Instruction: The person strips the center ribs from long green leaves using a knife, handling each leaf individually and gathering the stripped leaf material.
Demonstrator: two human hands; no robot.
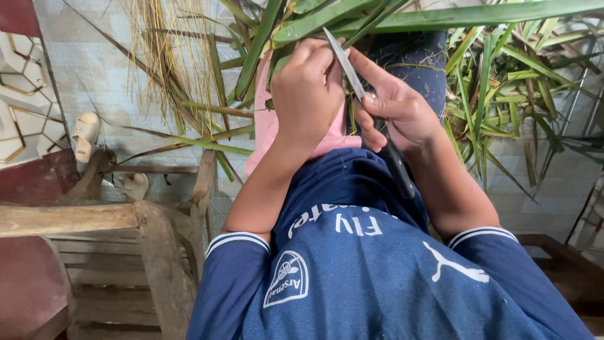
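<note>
Left hand (306, 94) closed around green leaves (302, 25); right hand (396, 113) beside it grips a knife (345, 63), blade against the leaves.

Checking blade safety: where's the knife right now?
Head view, upper centre: the knife is in the right hand, blade angled up-left against the left hand, which grips the green leaves.

Soft even daylight, faint shadows, sharp centre, slight wide-angle stretch at the edges.
</note>
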